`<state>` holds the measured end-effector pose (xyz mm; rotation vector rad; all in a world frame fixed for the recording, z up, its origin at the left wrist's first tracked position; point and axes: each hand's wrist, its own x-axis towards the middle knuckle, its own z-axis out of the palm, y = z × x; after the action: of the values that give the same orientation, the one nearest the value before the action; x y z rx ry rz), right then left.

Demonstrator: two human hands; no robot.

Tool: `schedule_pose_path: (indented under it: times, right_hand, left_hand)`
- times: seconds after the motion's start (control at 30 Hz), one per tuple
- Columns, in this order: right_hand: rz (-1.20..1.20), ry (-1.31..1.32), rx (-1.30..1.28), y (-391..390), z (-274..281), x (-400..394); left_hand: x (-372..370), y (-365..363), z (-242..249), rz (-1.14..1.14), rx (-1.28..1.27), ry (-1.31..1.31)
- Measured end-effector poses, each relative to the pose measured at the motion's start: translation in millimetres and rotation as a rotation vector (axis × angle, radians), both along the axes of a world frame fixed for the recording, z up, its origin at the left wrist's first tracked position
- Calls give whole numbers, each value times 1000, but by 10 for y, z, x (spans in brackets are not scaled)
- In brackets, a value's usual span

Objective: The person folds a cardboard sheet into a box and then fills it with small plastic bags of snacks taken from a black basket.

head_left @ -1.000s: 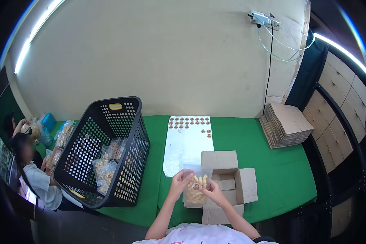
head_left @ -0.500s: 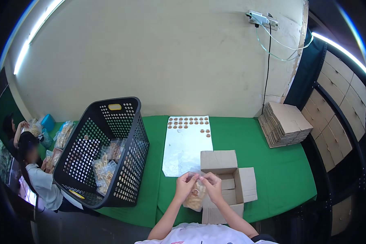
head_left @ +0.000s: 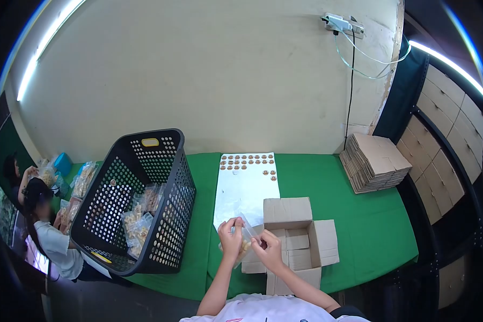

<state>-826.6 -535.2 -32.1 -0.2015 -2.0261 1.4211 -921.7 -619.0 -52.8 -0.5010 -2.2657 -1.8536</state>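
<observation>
A clear plastic snack bag is held up by its top edge, tilted, with pale pieces inside. My left hand pinches its left top corner, and the fingers of my right hand grip the right part of the edge. Just right of the bag an open cardboard box has its flaps spread outward. Behind my hands lies a white sheet with rows of small round brown stickers along its far part.
A large black perforated basket holding several filled bags stands on the left. Flattened cardboard boxes are stacked at the right on the green cloth. Two other people work at far left among more bags.
The bag has turned from hanging upright to a slant. My left hand has shifted left and up, my right hand down and left, moving apart along the bag's edge.
</observation>
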Motion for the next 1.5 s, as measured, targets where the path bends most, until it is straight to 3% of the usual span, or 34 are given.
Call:
schedule_pose_path:
  times: [0.57, 0.67, 0.77, 0.87, 0.97, 1.0, 1.07, 1.1, 1.2, 1.3, 1.43, 1.5]
  right_hand:
    - [32, -36, -114, -15, 84, 185]
    - [-50, -32, -216, 41, 26, 179]
    - [-107, -49, -408, 144, -47, 130]
    - [-103, -23, -478, 140, 36, 111]
    - [64, -46, -600, 103, 141, 124]
    - [79, -8, -448, 89, 138, 112]
    - [109, 62, -141, 54, 118, 98]
    - [199, -12, -176, 76, 62, 112]
    - [99, -35, -118, 146, 36, 72]
    - [-146, -25, -265, 222, 15, 35]
    - [265, -125, -428, 379, 63, 41]
    - [248, -118, -458, 351, 66, 61]
  left_hand:
    - [-4, -48, 121, -27, -135, 51]
    - [49, 5, 222, -25, 82, 30]
    - [219, -71, 305, -24, -171, 285]
    - [459, -106, 449, -251, -384, 370]
    - [322, -124, 306, -466, -146, 270]
    - [291, -130, 315, -511, -82, 238]
    - [282, -117, 146, -493, 75, 10]
    - [292, -109, 131, -482, 154, -103]
    - [312, -98, 190, -350, 115, -260]
    - [288, -110, 193, -328, 323, -392]
    - [310, -118, 212, -441, 322, -435]
    - [312, -87, 180, -472, 341, -428]
